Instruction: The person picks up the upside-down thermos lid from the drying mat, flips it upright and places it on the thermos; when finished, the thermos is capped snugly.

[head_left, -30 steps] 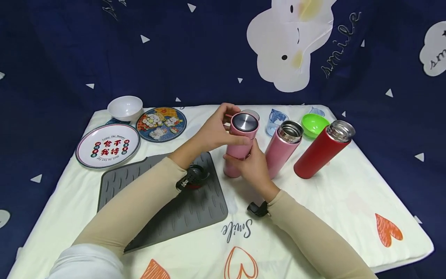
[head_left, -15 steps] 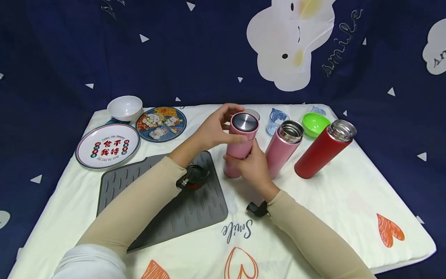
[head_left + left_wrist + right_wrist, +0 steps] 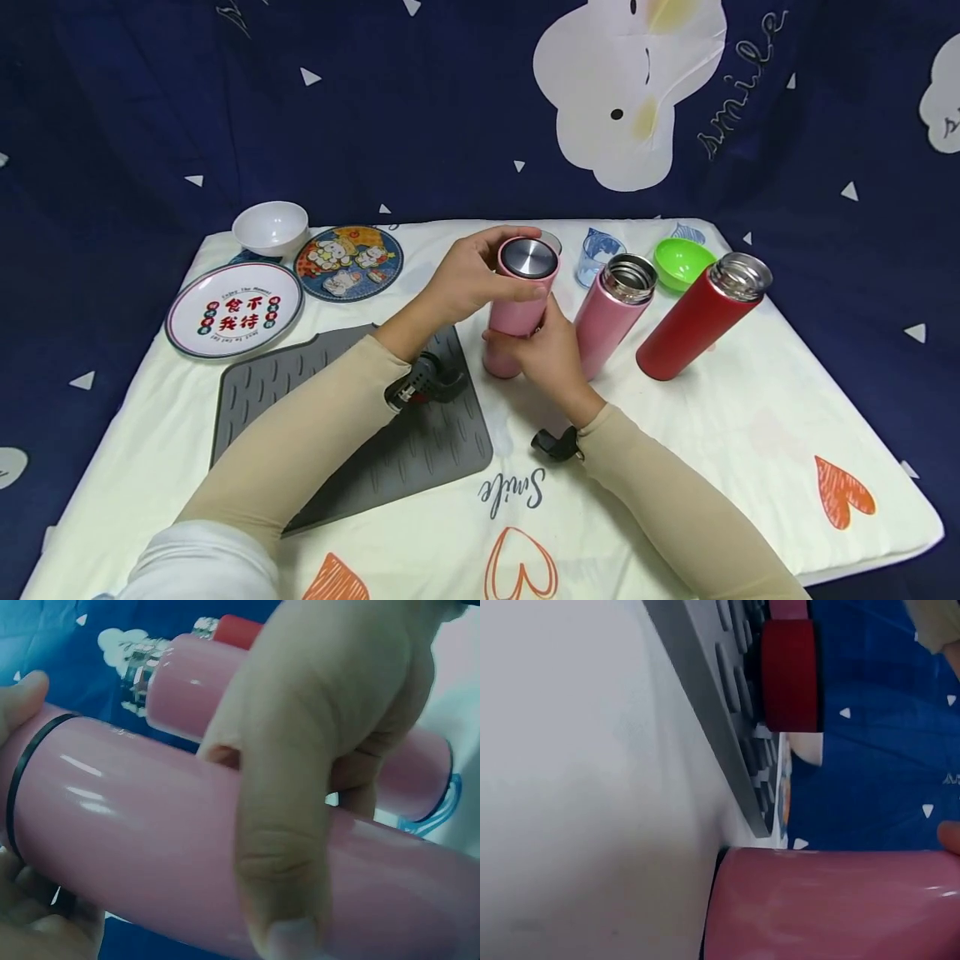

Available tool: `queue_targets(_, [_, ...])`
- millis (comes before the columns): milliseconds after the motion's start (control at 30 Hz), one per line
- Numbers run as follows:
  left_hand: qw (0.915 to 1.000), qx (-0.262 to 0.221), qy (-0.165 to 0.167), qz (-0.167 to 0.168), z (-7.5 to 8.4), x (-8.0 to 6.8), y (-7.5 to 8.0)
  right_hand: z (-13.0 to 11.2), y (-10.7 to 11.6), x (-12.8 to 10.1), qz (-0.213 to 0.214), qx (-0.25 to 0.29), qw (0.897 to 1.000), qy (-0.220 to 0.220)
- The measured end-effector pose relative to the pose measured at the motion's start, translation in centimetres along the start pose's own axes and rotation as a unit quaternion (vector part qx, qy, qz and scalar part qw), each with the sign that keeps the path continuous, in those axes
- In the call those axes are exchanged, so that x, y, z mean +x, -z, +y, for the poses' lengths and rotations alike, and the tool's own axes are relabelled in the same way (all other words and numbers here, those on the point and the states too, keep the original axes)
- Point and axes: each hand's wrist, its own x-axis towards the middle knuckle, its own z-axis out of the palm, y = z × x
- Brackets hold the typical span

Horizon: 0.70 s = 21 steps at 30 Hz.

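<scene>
Upright near the middle of the cream cloth-covered desk [image 3: 712, 433] stands a pale pink cylindrical metal flask [image 3: 517, 321], and both hands are on it. The left hand [image 3: 468, 279] wraps its fingers [image 3: 506, 236] round the flask's pink lid with its shiny steel top [image 3: 528, 258], thumb in front and fingers curled over the far side. The right hand [image 3: 551, 354] grips the flask's body lower down; in the left wrist view its fingers [image 3: 285, 847] lie curled across the pink wall.

Just to the right stands a second pink flask with an open steel mouth [image 3: 611, 312], close to the right hand, and beyond it a red flask, also lidless [image 3: 697, 321]. Behind them sit a bright green plastic bowl [image 3: 678, 261] and a clear bluish plastic cup [image 3: 596, 254].

On the left, a grey ribbed silicone mat [image 3: 420, 450] lies partly under the left forearm, with a red flask lid [image 3: 789, 675] resting on it. Farther left are a round white plate with red characters [image 3: 234, 310], a colourful cartoon plate [image 3: 348, 262] and a small white bowl [image 3: 270, 227].
</scene>
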Motion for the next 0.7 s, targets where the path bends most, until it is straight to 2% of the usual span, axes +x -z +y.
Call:
queue_targets(133, [0.9999,0.010,-0.006,0.008,-0.2,-0.4,-0.1,-0.2,-0.2,-0.1,0.000,0.017,1.000,-0.001])
queue_targets(300, [0.9985,0.050,-0.020,0.015,-0.1,-0.9,-0.5,-0.8,-0.2,-0.8,-0.008,0.043,0.999,0.001])
queue_targets(400, [0.9951,0.095,-0.012,0.024,0.1,-1.3,-0.5,-1.2,0.0,-1.8,-0.004,0.013,1.000,0.009])
queue_targets(500, [0.9884,0.146,0.006,0.041,0.4,-2.0,-0.1,-2.1,0.5,-3.6,0.007,-0.054,0.998,0.018])
queue_targets(600, [0.9815,0.178,0.018,0.068,1.2,-3.6,0.6,-3.1,1.2,-5.7,0.010,-0.086,0.995,0.054])
queue_targets(700, [0.9724,0.214,0.025,0.089,2.0,-6.1,1.8,-4.1,2.4,-7.6,0.004,-0.104,0.989,0.102])
